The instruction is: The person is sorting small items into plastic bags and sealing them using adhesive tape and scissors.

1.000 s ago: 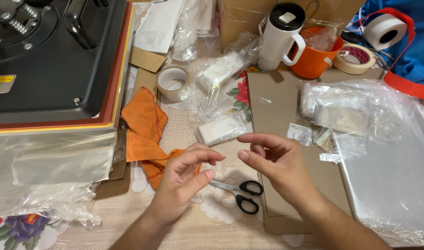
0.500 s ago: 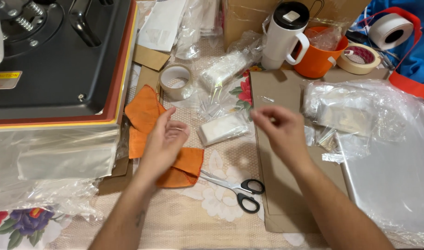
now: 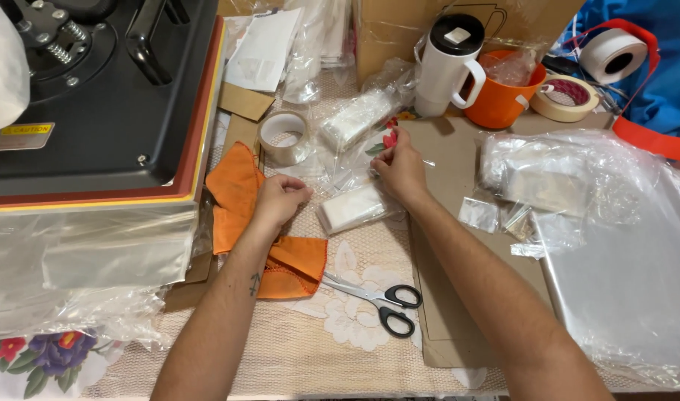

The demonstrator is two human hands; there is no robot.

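Two bare hands over a cluttered table with a pale lace cloth (image 3: 318, 356). Left hand (image 3: 279, 199) curled into a loose fist, knuckles up, resting on the edge of an orange cloth (image 3: 240, 194); nothing visibly gripped, though what lies inside the curl cannot be told. Right hand (image 3: 401, 169) with fingers bent and pinched together on crinkled clear plastic wrapping (image 3: 347, 172); grip looks light, and whether anything more than film sits between the fingertips cannot be told. Just below and between both hands, a small flat white packet in clear film (image 3: 352, 209), touching neither for certain. Just beyond the left hand, a roll of clear tape (image 3: 283, 138) lying flat. Nearer the body from the right hand, black-handled scissors (image 3: 377, 301), closed, blades pointing toward the orange cloth's lower corner. Under the right forearm, a flat sheet of brown cardboard (image 3: 459, 297). Beyond the right hand, a white travel mug with black lid (image 3: 448, 67), upright, and beside it an orange cup (image 3: 503, 100) stuffed with plastic. Farther right of that hand, a roll of masking tape (image 3: 568, 98) and a heap of clear plastic bags (image 3: 622, 245). Off to the left of the left hand, a black heat press with red-edged base (image 3: 102, 96), clear sheeting hanging below it.
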